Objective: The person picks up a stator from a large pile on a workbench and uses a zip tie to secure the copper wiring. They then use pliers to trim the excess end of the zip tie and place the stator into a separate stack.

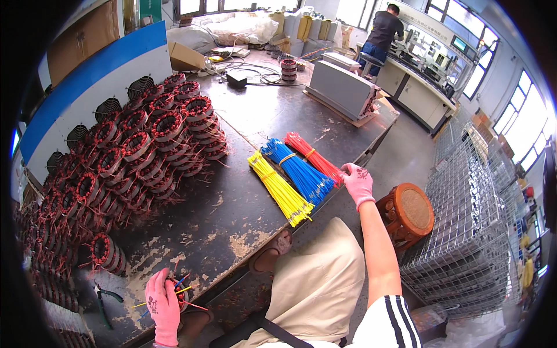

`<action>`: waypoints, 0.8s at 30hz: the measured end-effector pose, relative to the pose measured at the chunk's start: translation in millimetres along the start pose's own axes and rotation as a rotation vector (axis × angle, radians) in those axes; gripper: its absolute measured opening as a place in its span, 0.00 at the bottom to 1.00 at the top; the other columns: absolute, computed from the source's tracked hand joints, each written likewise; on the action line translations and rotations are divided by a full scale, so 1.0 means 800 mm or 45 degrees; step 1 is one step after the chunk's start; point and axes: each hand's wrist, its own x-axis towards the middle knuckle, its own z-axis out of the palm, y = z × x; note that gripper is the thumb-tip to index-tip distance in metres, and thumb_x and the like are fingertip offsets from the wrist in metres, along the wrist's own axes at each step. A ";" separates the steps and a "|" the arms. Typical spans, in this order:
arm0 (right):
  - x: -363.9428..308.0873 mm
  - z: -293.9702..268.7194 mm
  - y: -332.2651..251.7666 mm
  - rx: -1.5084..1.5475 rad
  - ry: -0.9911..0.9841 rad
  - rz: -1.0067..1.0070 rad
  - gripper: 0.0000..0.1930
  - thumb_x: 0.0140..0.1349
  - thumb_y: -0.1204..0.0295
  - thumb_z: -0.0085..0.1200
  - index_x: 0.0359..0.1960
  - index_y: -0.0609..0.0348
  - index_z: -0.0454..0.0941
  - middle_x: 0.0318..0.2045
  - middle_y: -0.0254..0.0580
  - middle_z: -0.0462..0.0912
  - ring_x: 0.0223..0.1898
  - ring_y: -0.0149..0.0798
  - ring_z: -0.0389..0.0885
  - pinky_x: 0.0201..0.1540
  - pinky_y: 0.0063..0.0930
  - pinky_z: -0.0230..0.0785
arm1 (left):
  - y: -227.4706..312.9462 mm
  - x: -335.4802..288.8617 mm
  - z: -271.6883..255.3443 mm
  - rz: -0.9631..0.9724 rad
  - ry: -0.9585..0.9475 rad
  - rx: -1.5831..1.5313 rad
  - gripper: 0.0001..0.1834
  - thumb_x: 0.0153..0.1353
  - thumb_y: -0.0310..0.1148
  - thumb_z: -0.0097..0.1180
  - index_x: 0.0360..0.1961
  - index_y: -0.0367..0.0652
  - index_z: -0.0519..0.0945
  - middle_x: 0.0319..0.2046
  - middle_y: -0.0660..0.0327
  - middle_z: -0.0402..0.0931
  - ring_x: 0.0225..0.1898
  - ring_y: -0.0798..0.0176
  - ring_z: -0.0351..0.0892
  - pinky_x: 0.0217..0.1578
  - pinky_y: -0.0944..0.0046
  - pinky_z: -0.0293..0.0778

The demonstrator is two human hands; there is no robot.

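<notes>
My left hand (163, 304), in a pink glove, is closed on a stator (181, 294) near the table's front edge. Blue, yellow and red wires stick out of that stator, and the glove covers part of it. My right hand (358, 184), also gloved in pink, reaches to the near end of a bundle of red wires (307, 153). Its fingers are bent together at the wire ends; how many wires they grip is hidden. Beside the red bundle lie a blue wire bundle (299, 171) and a yellow wire bundle (278, 188), each tied with a band.
Many stators (136, 145) are stacked at the left, with a single stator (108, 254) in front. Green-handled pliers (104, 304) lie near my left hand. A grey box (341, 88) stands farther back. Right of the table are a wooden stool (409, 214) and wire cages (464, 232). One person (384, 36) works far off.
</notes>
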 end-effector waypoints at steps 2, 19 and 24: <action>0.005 -0.004 0.004 -0.111 -0.043 0.004 0.11 0.60 0.59 0.64 0.40 0.48 0.85 0.35 0.41 0.88 0.41 0.48 0.86 0.44 0.42 0.76 | -0.002 -0.001 0.003 0.011 0.013 -0.008 0.16 0.71 0.28 0.50 0.57 0.37 0.78 0.53 0.49 0.77 0.57 0.45 0.74 0.60 0.50 0.67; 0.022 -0.021 -0.012 -0.100 -0.221 0.054 0.15 0.64 0.57 0.58 0.47 0.50 0.82 0.40 0.50 0.87 0.47 0.51 0.85 0.50 0.46 0.75 | 0.003 -0.001 0.003 0.040 0.039 0.004 0.16 0.70 0.30 0.52 0.56 0.38 0.78 0.52 0.50 0.78 0.55 0.44 0.75 0.59 0.49 0.68; 0.023 -0.012 -0.017 -0.209 0.025 0.127 0.16 0.63 0.54 0.60 0.47 0.47 0.85 0.46 0.43 0.85 0.50 0.50 0.83 0.53 0.45 0.75 | 0.001 -0.001 0.006 0.032 0.060 -0.001 0.16 0.70 0.30 0.52 0.56 0.39 0.79 0.52 0.50 0.78 0.55 0.45 0.75 0.59 0.50 0.68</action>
